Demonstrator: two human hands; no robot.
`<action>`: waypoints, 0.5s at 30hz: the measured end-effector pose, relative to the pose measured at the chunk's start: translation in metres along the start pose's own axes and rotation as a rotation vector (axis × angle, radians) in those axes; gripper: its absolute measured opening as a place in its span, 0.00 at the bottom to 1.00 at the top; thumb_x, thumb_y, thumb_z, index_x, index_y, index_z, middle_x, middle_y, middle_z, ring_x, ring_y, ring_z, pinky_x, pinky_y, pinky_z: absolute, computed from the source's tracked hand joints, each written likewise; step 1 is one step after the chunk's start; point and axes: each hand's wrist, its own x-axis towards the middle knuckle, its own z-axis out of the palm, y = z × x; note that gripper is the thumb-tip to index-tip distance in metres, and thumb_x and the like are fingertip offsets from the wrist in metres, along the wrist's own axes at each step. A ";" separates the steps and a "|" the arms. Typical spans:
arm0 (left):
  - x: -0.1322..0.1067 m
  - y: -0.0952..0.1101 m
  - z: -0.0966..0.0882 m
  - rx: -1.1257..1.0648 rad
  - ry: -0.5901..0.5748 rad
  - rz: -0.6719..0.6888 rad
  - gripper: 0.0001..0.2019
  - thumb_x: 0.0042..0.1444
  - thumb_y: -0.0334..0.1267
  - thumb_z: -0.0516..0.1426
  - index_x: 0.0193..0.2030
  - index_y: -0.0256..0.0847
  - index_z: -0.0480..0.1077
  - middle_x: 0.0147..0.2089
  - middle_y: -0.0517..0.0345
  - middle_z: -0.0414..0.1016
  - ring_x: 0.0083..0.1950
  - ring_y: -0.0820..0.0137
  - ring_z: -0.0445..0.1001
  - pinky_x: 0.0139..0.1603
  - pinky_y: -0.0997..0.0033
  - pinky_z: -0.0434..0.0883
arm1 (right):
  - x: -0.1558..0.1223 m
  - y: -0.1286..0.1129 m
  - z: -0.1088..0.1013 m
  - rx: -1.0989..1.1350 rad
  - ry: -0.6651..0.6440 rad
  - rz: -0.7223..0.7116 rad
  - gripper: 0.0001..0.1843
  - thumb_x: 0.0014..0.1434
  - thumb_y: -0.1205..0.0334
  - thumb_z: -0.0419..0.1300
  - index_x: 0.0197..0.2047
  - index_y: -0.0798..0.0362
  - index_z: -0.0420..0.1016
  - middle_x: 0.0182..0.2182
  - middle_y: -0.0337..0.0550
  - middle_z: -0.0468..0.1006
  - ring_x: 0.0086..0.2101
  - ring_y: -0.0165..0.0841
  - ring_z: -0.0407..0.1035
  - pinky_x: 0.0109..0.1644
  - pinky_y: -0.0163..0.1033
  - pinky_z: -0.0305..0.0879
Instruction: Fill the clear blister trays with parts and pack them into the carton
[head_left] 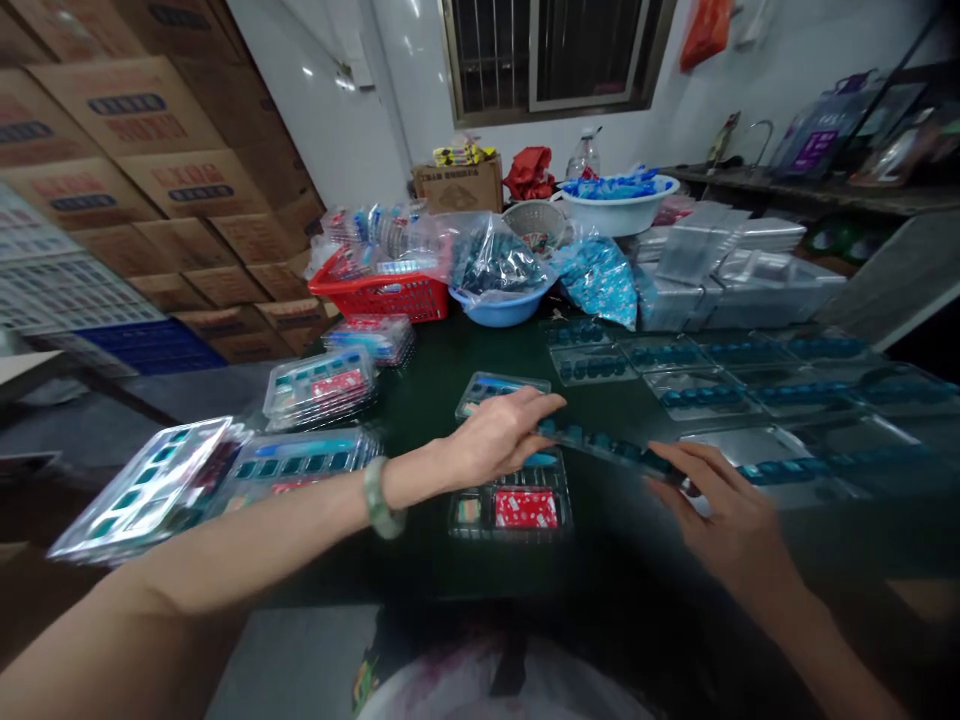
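A clear strip with a row of dark teal pieces [600, 443] spans the gap between my hands, seen nearly edge-on. My left hand [495, 435], with a pale green bangle above it, closes its fingers at the strip's left end. At the right end, my right hand [709, 490] pinches it between thumb and fingers. Beneath my left hand lies a clear tray [566, 520] with a red patterned packet [526, 508] and a small pale piece [469, 511]. Another clear tray [469, 392] with a blue item is partly hidden behind that hand.
Stacks of filled clear trays [319, 385] stand on the left. Trays with teal rows [709, 395] cover the right side. At the back are a red basket [405, 298], a blue basin [502, 310] and stacked clear packaging [675, 300]. Cartons [142, 130] rise far left.
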 end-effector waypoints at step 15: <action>-0.069 -0.045 0.009 -0.369 -0.342 -0.863 0.21 0.54 0.48 0.54 0.48 0.33 0.63 0.26 0.56 0.72 0.22 0.68 0.72 0.19 0.71 0.70 | 0.044 -0.041 0.082 0.101 -0.636 0.263 0.27 0.59 0.51 0.49 0.59 0.54 0.56 0.29 0.42 0.76 0.31 0.36 0.71 0.33 0.38 0.59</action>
